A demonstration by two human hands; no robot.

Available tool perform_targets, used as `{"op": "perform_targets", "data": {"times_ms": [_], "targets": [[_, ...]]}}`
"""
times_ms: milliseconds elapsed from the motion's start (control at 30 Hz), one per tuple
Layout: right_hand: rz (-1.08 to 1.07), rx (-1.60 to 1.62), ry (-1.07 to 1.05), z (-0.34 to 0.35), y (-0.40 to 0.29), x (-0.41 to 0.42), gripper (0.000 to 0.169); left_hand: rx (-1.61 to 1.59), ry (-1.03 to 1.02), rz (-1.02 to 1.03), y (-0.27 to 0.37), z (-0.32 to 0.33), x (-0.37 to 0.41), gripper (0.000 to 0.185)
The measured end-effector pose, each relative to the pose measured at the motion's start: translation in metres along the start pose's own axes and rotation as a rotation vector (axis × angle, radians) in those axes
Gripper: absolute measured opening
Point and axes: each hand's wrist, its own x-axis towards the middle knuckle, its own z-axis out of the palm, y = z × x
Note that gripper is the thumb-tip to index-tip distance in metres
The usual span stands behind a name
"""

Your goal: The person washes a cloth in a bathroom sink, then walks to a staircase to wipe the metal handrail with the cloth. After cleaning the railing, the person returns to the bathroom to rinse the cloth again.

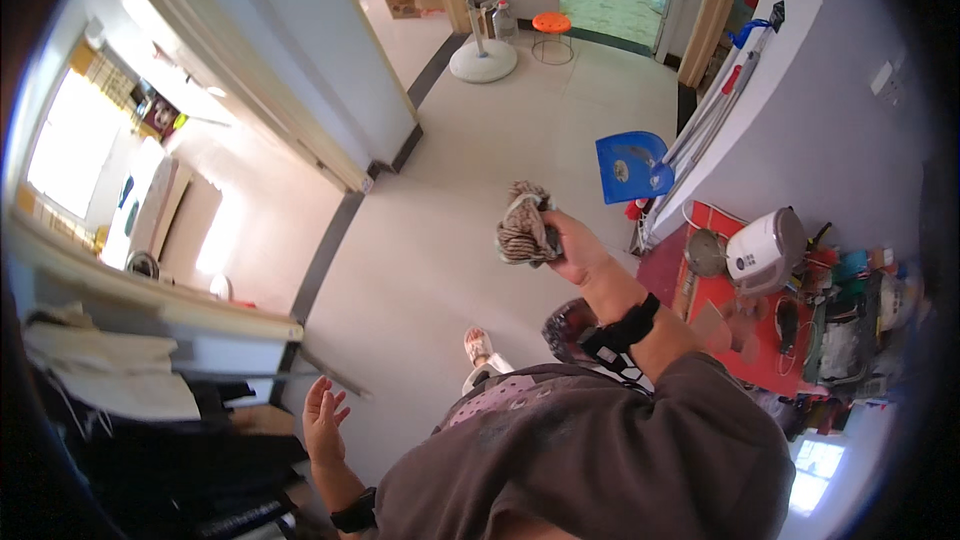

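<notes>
My right hand point(576, 246) is closed around a crumpled, brown striped cloth point(525, 229), held out in front of me over the tiled floor point(420, 240). The cloth bunches out past my thumb, and most of my fingers are hidden behind it and the hand. Lower on the left, my left hand point(325, 420) hangs in the air with its fingers apart and nothing in it. Dark clothing point(165, 457) on a rack is what lies nearest to that hand. A black strap sits on each of my wrists.
A blue dustpan point(634, 165) and long-handled poles point(712, 105) lean by the right wall. Below them, a red table point(765, 349) carries a white electric kettle point(765, 251) and clutter. Ahead stand an orange stool point(552, 24) and a round white stand base point(484, 61). Doorways open left and ahead.
</notes>
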Motion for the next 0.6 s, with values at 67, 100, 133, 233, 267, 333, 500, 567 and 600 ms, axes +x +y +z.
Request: {"op": "perform_targets", "data": {"times_ms": [67, 100, 133, 233, 267, 333, 500, 567, 600], "targets": [[-0.104, 0.023, 0.043, 0.001, -0.017, 0.029, 0.02, 0.014, -0.06, 0.038, 0.027, 0.009, 0.063, 0.033], [-0.147, 0.029, 0.071, 0.0, -0.025, 0.041, 0.02, 0.017, -0.088, 0.046, 0.04, 0.017, 0.09, 0.033], [-0.175, 0.05, 0.147, -0.004, -0.032, 0.05, 0.021, 0.039, -0.122, 0.043, 0.058, 0.035, 0.11, 0.034], [-0.296, 0.055, 0.27, 0.0, -0.056, 0.068, 0.022, 0.181, -0.313, 0.074, 0.101, 0.087, 0.179, 0.035], [-0.338, 0.097, 0.253, -0.016, -0.062, 0.075, 0.025, 0.213, -0.389, 0.081, 0.114, 0.11, 0.201, 0.037], [-0.45, 0.091, 0.302, -0.042, -0.077, 0.082, 0.025, 0.311, -0.536, 0.138, 0.133, 0.162, 0.243, 0.038], [-0.605, 0.086, 0.425, -0.051, -0.144, 0.107, 0.027, 0.404, -0.85, 0.254, 0.172, 0.278, 0.309, 0.038], [-0.682, 0.073, 0.441, -0.066, -0.176, 0.127, 0.027, 0.396, -0.931, 0.317, 0.188, 0.32, 0.328, 0.038], [-0.688, 0.086, 0.455, -0.074, -0.191, 0.138, 0.027, 0.406, -0.949, 0.258, 0.194, 0.335, 0.339, 0.036]]}}
